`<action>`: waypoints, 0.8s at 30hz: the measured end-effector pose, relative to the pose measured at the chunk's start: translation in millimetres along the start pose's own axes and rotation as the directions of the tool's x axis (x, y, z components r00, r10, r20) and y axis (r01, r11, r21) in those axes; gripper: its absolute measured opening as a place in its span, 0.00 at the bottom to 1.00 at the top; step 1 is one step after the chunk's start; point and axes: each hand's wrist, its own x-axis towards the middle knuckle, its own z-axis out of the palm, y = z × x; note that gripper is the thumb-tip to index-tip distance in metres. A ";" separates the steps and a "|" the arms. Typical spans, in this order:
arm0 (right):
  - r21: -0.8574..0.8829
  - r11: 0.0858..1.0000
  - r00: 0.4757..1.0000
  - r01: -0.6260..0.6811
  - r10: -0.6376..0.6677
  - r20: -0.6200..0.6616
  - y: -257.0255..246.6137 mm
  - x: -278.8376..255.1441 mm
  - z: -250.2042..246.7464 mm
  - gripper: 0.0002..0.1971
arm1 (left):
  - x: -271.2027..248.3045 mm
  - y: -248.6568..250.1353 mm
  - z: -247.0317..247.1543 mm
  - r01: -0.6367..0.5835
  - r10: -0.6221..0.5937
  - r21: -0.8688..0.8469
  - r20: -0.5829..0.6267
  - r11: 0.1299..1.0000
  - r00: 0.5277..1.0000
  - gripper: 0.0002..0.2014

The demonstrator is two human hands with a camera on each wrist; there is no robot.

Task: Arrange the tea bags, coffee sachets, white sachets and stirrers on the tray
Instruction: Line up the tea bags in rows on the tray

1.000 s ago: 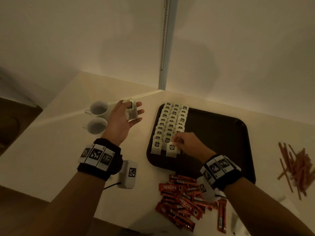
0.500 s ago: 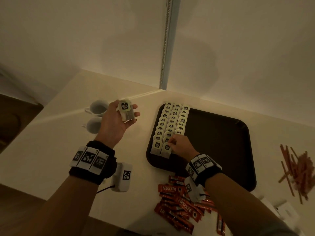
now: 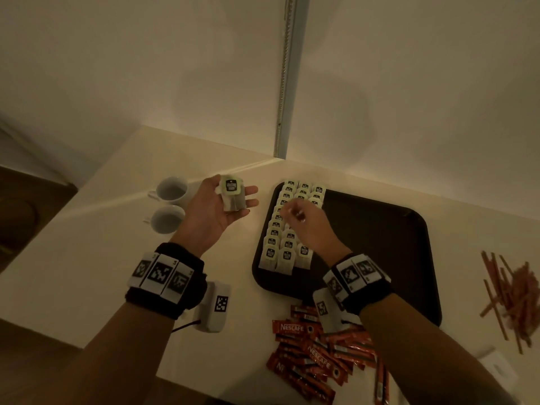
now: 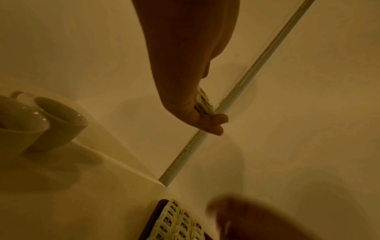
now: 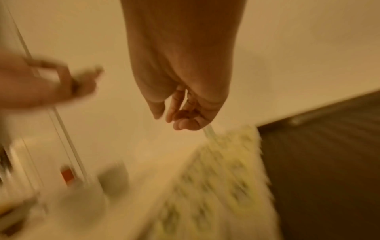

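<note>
My left hand [image 3: 233,200] is palm up to the left of the tray and grips a small stack of tea bags [image 3: 230,195] between thumb and fingers; the left wrist view shows the stack's edge [image 4: 204,102] pinched. A dark tray [image 3: 380,229] carries three rows of white tea bags [image 3: 287,247] along its left side. My right hand [image 3: 295,210] hovers over those rows with loosely curled fingers [image 5: 180,113] and holds nothing. Red coffee sachets [image 3: 315,355] lie heaped off the tray near me. Brown stirrers [image 3: 514,293] lie piled at the right.
Two white cups [image 3: 172,190] [image 3: 166,219] stand left of my left hand. Walls meet in a corner with a vertical strip [image 3: 285,83] behind the tray. The tray's right part [image 5: 329,162] is bare. The table's edge runs close to my forearms.
My right hand let go of a tea bag at the near end of the third row and lifted toward my left hand. The left hand turned its stack label-up.
</note>
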 end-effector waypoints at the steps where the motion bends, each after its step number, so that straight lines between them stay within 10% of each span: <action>1: 0.059 0.995 0.996 0.086 -0.085 -0.030 -21.5 3.9 -10.0 0.07 | -0.3 1.6 4.7 0.007 -0.008 0.019 0.027 1.000 1.000 0.19; 8: -0.057 0.886 0.887 0.460 -0.455 0.076 -123.2 31.2 -63.2 0.07 | -4.3 19.4 41.3 -0.185 0.171 0.027 0.263 0.982 0.949 0.09; 13: -0.084 0.884 0.888 0.459 -0.454 0.070 -164.6 33.7 -103.5 0.05 | -3.4 24.0 50.0 -0.481 0.455 0.106 0.202 0.870 0.867 0.08; 24: -0.182 0.865 0.881 0.468 -0.442 0.166 -208.7 15.5 -133.4 0.06 | -12.8 28.1 72.0 -0.460 0.430 -0.024 0.403 0.888 0.808 0.13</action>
